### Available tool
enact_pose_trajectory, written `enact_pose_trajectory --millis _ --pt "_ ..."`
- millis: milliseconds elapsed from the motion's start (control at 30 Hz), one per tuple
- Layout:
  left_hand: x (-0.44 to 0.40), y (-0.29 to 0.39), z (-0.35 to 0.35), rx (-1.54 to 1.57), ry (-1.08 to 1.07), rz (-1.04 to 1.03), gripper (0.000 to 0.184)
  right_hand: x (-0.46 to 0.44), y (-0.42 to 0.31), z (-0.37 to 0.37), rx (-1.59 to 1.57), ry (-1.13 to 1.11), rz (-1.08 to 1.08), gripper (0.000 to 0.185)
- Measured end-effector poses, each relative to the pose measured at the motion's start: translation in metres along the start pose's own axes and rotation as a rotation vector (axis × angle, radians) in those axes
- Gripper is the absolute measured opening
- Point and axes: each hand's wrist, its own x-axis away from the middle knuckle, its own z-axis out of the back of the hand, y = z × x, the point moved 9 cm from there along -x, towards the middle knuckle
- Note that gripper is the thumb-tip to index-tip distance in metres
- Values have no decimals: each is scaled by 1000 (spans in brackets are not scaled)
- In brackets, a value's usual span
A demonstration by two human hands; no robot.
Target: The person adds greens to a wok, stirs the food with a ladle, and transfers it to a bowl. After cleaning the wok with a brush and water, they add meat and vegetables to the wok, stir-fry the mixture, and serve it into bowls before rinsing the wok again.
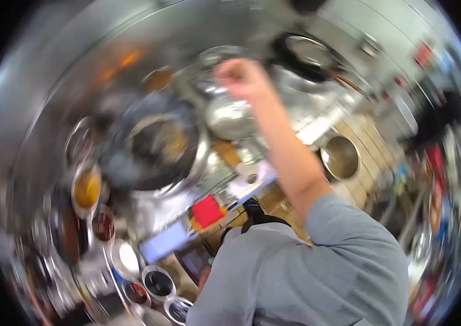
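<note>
My right hand (237, 77) is stretched forward over the steel stove top, smeared by motion. Its fingers look curled into a fist; what they hold, if anything, does not show. Just below it is a round shiny metal vessel (230, 117), and behind it another steel vessel (219, 56). To its left stands a large dark wok (124, 173), hazy with steam, with brownish-yellow food (172, 142) inside. My left hand does not show; only a sliver of skin (204, 278) appears beside my grey shirt.
A black pan (282, 51) with a wooden handle (350, 84) sits at the upper right. A metal pot (340, 157) stands near the tiled floor. Left are a container of yellow liquid (86, 189) and several seasoning tubs (159, 283). A red item (207, 211) lies at the counter edge.
</note>
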Motion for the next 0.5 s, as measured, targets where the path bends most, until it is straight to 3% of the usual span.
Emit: enact_pose_trajectory --millis 33,67,133,300,333,367,500 --pt "-12 14 5 -26 -28 -32 35 -3 18 6 -12 79 -133 9" --pt "-22 29 9 -41 -53 -57 35 8 42 -20 -837 125 -384 11" --pt "-39 60 14 -67 -109 -99 34 22 56 -43 -904 223 -375 15" --pt "-69 133 17 -87 -207 -183 34 81 66 -85 -885 140 -439 11" --pt "-70 145 18 -85 -219 -193 33 94 62 -91 -966 216 -489 14" --pt "-73 155 15 -93 -239 -210 33 101 69 -92 -979 118 -496 13" --pt "-73 191 4 -141 -310 -257 33 133 87 -85 -835 203 -581 15"
